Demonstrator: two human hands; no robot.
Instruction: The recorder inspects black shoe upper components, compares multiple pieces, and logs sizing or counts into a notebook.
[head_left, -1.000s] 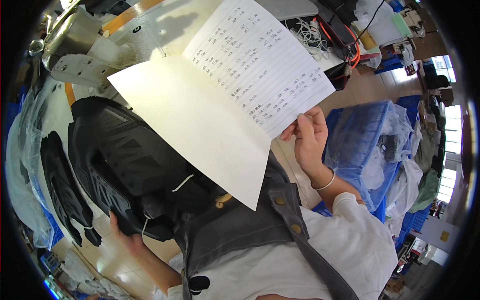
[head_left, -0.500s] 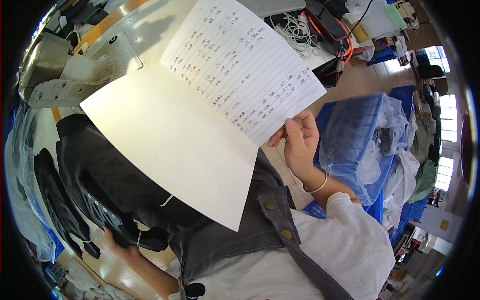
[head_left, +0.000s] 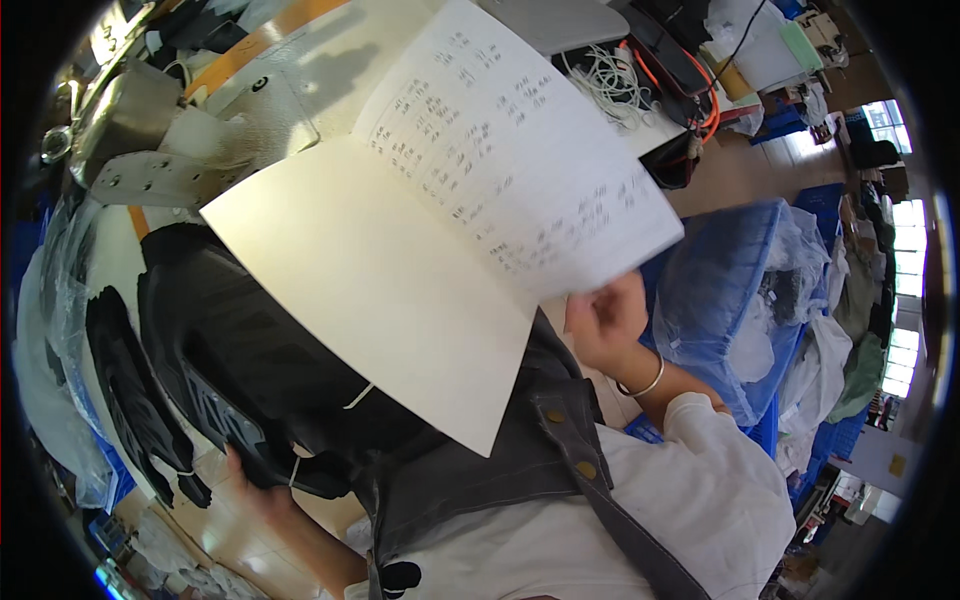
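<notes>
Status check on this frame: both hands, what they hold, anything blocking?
Right hand pinching open white lined notebook at its lower edge. Left hand gripping black fabric garment. Notebook covers most of the garment and worktop.

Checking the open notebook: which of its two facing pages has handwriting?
The upper right page, pinched by the right hand, carries handwritten rows; the lower left page is blank.

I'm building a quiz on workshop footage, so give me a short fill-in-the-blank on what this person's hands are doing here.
1. The right hand holds an open ____ with handwritten lines on one page.
2. The left hand grips a pile of ____ fabric pieces.
3. On the right wrist sits a thin ____.
4. The plastic crate to the right is ____ in colour.

Missing words: notebook; black; bangle; blue
</notes>
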